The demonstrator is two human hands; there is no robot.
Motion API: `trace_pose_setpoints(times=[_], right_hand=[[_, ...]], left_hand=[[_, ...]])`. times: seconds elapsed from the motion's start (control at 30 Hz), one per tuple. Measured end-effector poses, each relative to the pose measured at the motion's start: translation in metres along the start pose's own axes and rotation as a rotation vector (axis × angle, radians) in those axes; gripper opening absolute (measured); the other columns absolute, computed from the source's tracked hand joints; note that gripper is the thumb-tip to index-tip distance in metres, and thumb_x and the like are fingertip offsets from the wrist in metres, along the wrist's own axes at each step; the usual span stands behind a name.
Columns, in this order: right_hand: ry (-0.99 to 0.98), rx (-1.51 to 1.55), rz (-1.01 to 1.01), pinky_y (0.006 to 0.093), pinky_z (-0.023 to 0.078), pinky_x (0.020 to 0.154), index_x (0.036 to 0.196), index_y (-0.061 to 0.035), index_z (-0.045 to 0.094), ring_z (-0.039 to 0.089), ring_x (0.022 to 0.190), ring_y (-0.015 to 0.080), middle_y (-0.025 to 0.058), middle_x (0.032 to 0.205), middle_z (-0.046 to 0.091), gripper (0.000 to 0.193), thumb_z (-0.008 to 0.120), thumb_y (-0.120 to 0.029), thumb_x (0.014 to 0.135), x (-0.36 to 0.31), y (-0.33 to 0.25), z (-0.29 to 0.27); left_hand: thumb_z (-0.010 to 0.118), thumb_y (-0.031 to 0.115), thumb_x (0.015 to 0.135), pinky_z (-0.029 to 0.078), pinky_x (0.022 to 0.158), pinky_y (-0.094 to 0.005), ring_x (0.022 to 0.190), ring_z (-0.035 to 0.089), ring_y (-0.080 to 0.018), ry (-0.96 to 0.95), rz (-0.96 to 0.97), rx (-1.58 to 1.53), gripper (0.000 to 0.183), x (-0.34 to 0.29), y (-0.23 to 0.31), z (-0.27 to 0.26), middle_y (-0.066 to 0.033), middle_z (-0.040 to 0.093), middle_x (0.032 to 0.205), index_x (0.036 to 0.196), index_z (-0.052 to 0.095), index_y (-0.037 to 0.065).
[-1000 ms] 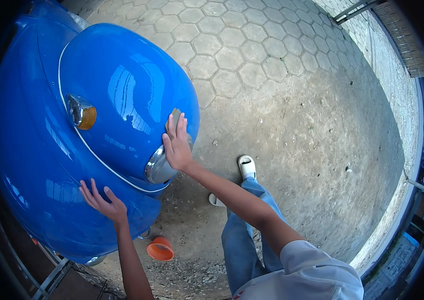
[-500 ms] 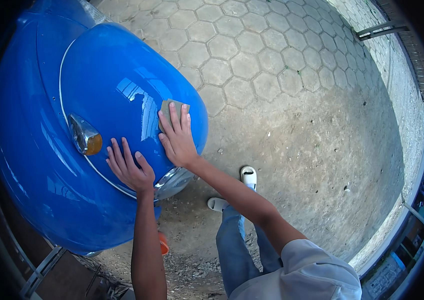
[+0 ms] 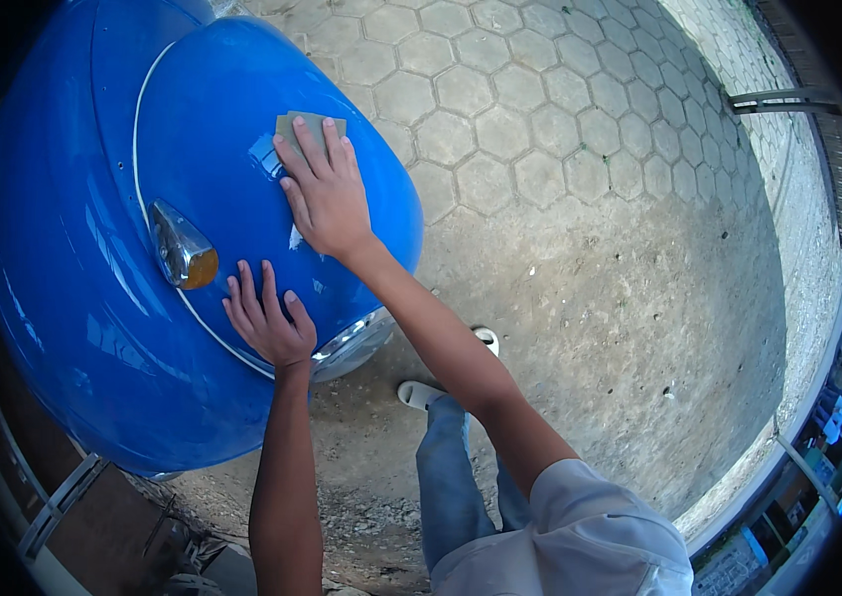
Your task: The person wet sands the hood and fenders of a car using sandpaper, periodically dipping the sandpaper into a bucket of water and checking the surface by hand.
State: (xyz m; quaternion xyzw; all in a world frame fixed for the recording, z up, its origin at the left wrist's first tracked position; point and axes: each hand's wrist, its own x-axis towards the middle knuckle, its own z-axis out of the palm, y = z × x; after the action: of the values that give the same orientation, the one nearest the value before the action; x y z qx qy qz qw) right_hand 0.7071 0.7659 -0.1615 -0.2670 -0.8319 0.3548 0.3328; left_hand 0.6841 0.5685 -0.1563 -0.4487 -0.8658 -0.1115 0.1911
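A rounded blue vehicle fender (image 3: 212, 129) with a glossy, wet-looking surface fills the left side. On its upper part, my right hand (image 3: 332, 204) lies over a small olive-tan sheet of sandpaper (image 3: 287, 126), fingers stretched forward and pressing it against the paint. The sheet's far edge shows past my fingertips; the rest is under the hand. Nearer to me, my left hand (image 3: 272, 323) rests on the blue panel with its fingers spread, holding nothing. Just beyond its fingertips is a chrome lamp with an amber lens (image 3: 186, 248).
A chrome-rimmed headlight (image 3: 353, 343) sits at the fender's front, right of my left hand. White trim (image 3: 140, 149) curves along the panel seam. Hexagonal paving (image 3: 500, 129) and bare dirt (image 3: 630, 298) lie to the right. White sandals (image 3: 419, 394) show below my right arm.
My right hand has slid the sandpaper farther away and somewhat left across the fender. My left hand stays near the amber lamp. The whole view has shifted slightly.
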Motion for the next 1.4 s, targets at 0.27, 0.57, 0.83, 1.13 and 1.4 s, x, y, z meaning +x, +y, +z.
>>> trace_pose_setpoints(times=[0.27, 0.57, 0.83, 1.13, 1.4], right_hand=[[0.154, 0.132, 0.317, 0.0542, 0.011, 0.123, 0.157, 0.0011, 0.027, 0.011, 0.153, 0.0458, 0.0266, 0.164, 0.021, 0.057, 0.029, -0.029, 0.109, -0.145, 0.061, 0.009], [-0.133, 0.230, 0.396, 0.0500, 0.008, 0.124, 0.157, 0.0083, 0.011, 0.005, 0.154, 0.0459, 0.0326, 0.165, 0.003, 0.063, 0.031, -0.027, 0.110, -0.231, -0.041, 0.005], [-0.058, 0.251, 0.157, 0.0545, 0.013, 0.122, 0.156, 0.0116, 0.015, 0.009, 0.152, 0.0505, 0.0346, 0.163, 0.008, 0.062, 0.033, -0.025, 0.109, -0.206, 0.000, -0.011], [-0.144, -0.296, -0.260, 0.0520, 0.013, 0.124, 0.153, 0.0123, 0.025, 0.017, 0.153, 0.0433, 0.0289, 0.163, 0.021, 0.072, 0.048, -0.025, 0.096, -0.150, -0.118, 0.077], [-0.617, -0.923, -0.654, 0.0381, 0.014, 0.126, 0.156, 0.0077, 0.026, 0.017, 0.156, 0.0270, 0.0155, 0.168, 0.017, 0.082, 0.045, -0.039, 0.091, -0.307, -0.057, 0.085]], left_hand=[[0.043, 0.027, 0.101, 0.026, 0.118, -0.0512, 0.142, 0.043, -0.0328, 0.038, -0.045, -0.010, 0.045, 0.006, 0.009, 0.001, -0.0125, 0.053, 0.150, 0.138, 0.063, 0.010], [0.044, 0.024, 0.102, 0.029, 0.118, -0.0524, 0.140, 0.047, -0.0323, 0.128, -0.060, -0.128, 0.040, 0.001, -0.002, 0.001, -0.0091, 0.057, 0.146, 0.133, 0.067, 0.014], [0.054, 0.014, 0.099, 0.028, 0.120, -0.0544, 0.147, 0.035, -0.0361, -0.184, -0.064, -0.374, 0.045, -0.058, -0.027, -0.052, -0.0108, 0.043, 0.157, 0.143, 0.058, 0.015], [0.055, 0.019, 0.100, 0.027, 0.119, -0.0496, 0.146, 0.036, -0.0348, 0.029, -0.251, -0.082, 0.040, -0.152, -0.160, -0.148, -0.0129, 0.046, 0.155, 0.138, 0.061, 0.008], [0.042, 0.031, 0.106, 0.026, 0.119, -0.0523, 0.147, 0.035, -0.0344, 0.183, -0.203, 0.126, 0.045, -0.165, -0.239, -0.106, -0.0118, 0.044, 0.157, 0.145, 0.056, 0.014]])
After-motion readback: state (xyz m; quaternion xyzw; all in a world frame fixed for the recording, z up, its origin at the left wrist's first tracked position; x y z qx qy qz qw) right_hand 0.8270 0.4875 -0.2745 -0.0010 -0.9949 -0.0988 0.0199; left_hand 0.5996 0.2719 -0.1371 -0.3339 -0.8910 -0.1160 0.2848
